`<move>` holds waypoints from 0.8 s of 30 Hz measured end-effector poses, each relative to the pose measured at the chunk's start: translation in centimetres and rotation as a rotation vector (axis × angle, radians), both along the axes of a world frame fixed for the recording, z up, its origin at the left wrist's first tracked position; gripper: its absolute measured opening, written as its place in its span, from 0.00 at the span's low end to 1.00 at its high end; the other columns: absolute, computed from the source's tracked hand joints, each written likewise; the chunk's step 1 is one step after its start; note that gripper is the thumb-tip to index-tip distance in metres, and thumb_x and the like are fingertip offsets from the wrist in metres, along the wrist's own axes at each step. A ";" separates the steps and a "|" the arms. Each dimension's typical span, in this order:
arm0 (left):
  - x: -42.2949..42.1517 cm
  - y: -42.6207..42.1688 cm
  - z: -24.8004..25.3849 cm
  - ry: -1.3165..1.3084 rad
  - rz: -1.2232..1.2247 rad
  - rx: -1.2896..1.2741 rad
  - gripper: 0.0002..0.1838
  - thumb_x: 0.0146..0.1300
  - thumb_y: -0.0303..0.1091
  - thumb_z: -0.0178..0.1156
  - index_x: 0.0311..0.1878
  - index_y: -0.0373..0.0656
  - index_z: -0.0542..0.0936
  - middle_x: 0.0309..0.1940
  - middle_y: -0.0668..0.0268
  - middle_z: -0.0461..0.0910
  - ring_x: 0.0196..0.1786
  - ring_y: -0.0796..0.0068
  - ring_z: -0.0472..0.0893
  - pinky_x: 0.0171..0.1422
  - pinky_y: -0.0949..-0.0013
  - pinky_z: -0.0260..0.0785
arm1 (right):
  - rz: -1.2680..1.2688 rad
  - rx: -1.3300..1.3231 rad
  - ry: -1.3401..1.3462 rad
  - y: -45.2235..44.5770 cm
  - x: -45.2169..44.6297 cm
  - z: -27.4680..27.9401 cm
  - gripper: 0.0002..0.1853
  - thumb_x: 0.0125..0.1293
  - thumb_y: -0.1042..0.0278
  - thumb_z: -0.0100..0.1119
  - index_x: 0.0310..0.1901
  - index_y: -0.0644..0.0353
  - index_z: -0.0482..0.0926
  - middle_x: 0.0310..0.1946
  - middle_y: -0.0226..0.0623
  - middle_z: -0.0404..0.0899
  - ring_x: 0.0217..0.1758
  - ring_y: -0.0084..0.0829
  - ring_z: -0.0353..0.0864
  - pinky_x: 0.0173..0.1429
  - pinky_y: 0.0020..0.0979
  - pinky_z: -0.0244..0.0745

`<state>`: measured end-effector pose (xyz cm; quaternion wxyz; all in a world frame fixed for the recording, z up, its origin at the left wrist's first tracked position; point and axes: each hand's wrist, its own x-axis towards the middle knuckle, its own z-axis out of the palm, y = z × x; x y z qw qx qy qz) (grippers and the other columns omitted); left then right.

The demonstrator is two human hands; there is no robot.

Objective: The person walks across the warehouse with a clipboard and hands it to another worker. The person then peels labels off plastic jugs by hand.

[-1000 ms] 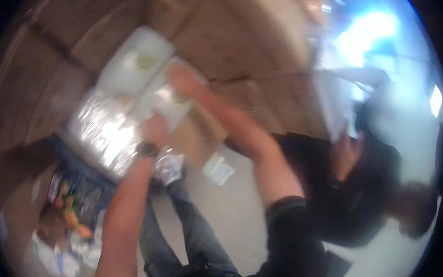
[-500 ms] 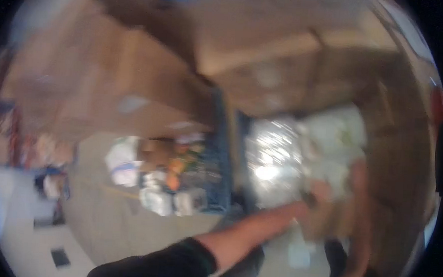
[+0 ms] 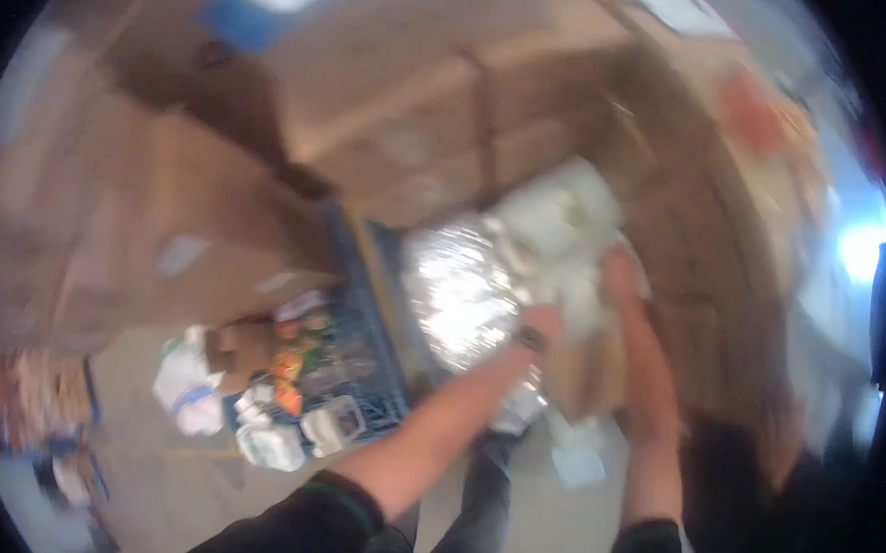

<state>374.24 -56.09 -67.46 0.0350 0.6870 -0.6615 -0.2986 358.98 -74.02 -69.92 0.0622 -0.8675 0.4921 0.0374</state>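
Note:
The view is smeared by motion. Shiny silver foil packaging lies left of my left hand, whose wrist wears a dark band. My right hand is at the right edge of a pale, whitish package. Behind it sits another whitish package with a greenish patch. Both hands are near or touching the nearer package, but their fingers are too blurred to read. Below the packages is a brown cardboard surface, with a small pale packet beneath it.
Large cardboard boxes stand behind the packages. At lower left, a blue crate is beside colourful items, white containers and a white bag. A co-worker's dark sleeve is at lower right.
The view has swung left, then partly back right, bringing the crate and floor items further into view. Both hands remain around the nearer whitish package.

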 end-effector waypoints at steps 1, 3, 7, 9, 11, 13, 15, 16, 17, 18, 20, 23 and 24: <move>0.3 -0.4 -1.7 0.026 -0.040 0.074 0.27 0.62 0.39 0.56 0.64 0.40 0.73 0.36 0.55 0.85 0.39 0.53 0.84 0.44 0.50 0.75 | -0.058 -0.136 -0.254 1.1 0.3 -0.6 0.11 0.65 0.73 0.51 0.43 0.65 0.82 0.41 0.50 0.82 0.47 0.48 0.81 0.55 0.46 0.76; 2.1 0.8 -5.4 -0.015 -0.341 -0.175 0.12 0.59 0.40 0.60 0.40 0.45 0.85 0.34 0.55 0.83 0.40 0.55 0.83 0.47 0.52 0.75 | -0.246 -0.120 -0.690 -0.5 0.9 -12.2 0.12 0.67 0.67 0.48 0.45 0.62 0.80 0.43 0.53 0.79 0.48 0.48 0.76 0.58 0.48 0.69; 2.0 0.4 0.0 0.099 -0.132 0.003 0.41 0.64 0.42 0.62 0.77 0.41 0.56 0.38 0.52 0.85 0.41 0.48 0.84 0.45 0.50 0.76 | 0.034 -0.101 -0.132 3.1 1.2 6.0 0.12 0.60 0.73 0.52 0.44 0.66 0.80 0.43 0.50 0.80 0.52 0.44 0.80 0.58 0.41 0.75; 1.5 -0.1 3.1 -0.017 -0.160 0.083 0.49 0.64 0.43 0.61 0.79 0.38 0.42 0.40 0.45 0.83 0.43 0.45 0.83 0.47 0.48 0.74 | 0.111 -0.160 -0.110 3.3 0.8 6.4 0.10 0.60 0.73 0.53 0.41 0.66 0.79 0.46 0.46 0.79 0.54 0.44 0.77 0.55 0.41 0.77; 1.1 -0.5 4.5 -0.036 -0.159 0.125 0.49 0.64 0.45 0.62 0.78 0.37 0.44 0.39 0.45 0.83 0.43 0.45 0.83 0.47 0.47 0.74 | 0.123 -0.100 -0.091 3.2 0.0 7.1 0.10 0.61 0.73 0.52 0.41 0.66 0.79 0.46 0.45 0.78 0.55 0.44 0.76 0.56 0.41 0.77; 1.3 -0.5 4.2 -0.056 -0.173 0.137 0.49 0.64 0.46 0.62 0.78 0.37 0.45 0.39 0.45 0.83 0.43 0.45 0.83 0.47 0.47 0.74 | 0.156 -0.021 -0.114 3.0 0.0 6.8 0.10 0.63 0.71 0.51 0.41 0.66 0.78 0.45 0.44 0.76 0.53 0.44 0.76 0.58 0.40 0.75; 1.2 -0.6 4.2 -0.073 -0.178 0.095 0.48 0.64 0.46 0.62 0.78 0.35 0.46 0.38 0.45 0.83 0.43 0.45 0.83 0.47 0.47 0.74 | 0.169 -0.055 -0.097 3.1 -0.2 6.9 0.10 0.63 0.71 0.51 0.41 0.65 0.78 0.46 0.44 0.75 0.53 0.44 0.76 0.58 0.40 0.75; 1.1 -0.7 4.2 -0.068 -0.178 0.094 0.48 0.64 0.46 0.62 0.78 0.35 0.46 0.38 0.45 0.83 0.43 0.45 0.83 0.47 0.47 0.74 | 0.188 -0.088 -0.077 3.1 -0.4 7.0 0.10 0.63 0.70 0.51 0.42 0.65 0.78 0.47 0.44 0.75 0.53 0.44 0.75 0.59 0.40 0.75; 1.1 -0.7 4.1 -0.062 -0.173 0.079 0.48 0.64 0.46 0.62 0.77 0.34 0.47 0.38 0.45 0.83 0.43 0.46 0.83 0.47 0.48 0.75 | 0.191 -0.085 -0.073 3.2 -0.3 6.9 0.10 0.63 0.70 0.51 0.42 0.65 0.78 0.47 0.44 0.75 0.53 0.44 0.75 0.59 0.40 0.75; 1.2 -0.6 4.0 -0.057 -0.167 0.065 0.47 0.64 0.46 0.62 0.77 0.34 0.48 0.38 0.45 0.83 0.42 0.46 0.83 0.46 0.48 0.75 | 0.153 -0.110 -0.181 3.3 -0.2 6.9 0.10 0.62 0.70 0.52 0.42 0.64 0.79 0.46 0.43 0.76 0.53 0.44 0.76 0.58 0.39 0.75; 1.0 -0.7 3.9 -0.046 -0.163 0.061 0.47 0.64 0.46 0.62 0.77 0.33 0.49 0.38 0.46 0.83 0.42 0.47 0.84 0.45 0.49 0.75 | 0.118 -0.128 -0.290 3.4 -0.2 7.1 0.10 0.61 0.70 0.53 0.41 0.63 0.80 0.46 0.43 0.77 0.53 0.44 0.76 0.58 0.39 0.76; 0.6 -0.6 2.7 -0.030 -0.164 0.044 0.48 0.63 0.48 0.62 0.76 0.31 0.50 0.37 0.48 0.83 0.41 0.49 0.84 0.44 0.50 0.76 | 0.242 -0.077 -0.149 2.2 -0.6 5.2 0.09 0.56 0.72 0.56 0.38 0.63 0.81 0.46 0.45 0.79 0.53 0.45 0.77 0.57 0.42 0.76; 1.0 -0.5 2.1 -0.016 -0.167 0.028 0.48 0.63 0.49 0.62 0.76 0.31 0.50 0.37 0.48 0.83 0.40 0.50 0.84 0.43 0.51 0.77 | 0.230 -0.055 -0.149 1.7 -0.6 3.7 0.09 0.55 0.72 0.57 0.37 0.63 0.82 0.45 0.46 0.79 0.53 0.45 0.78 0.57 0.43 0.76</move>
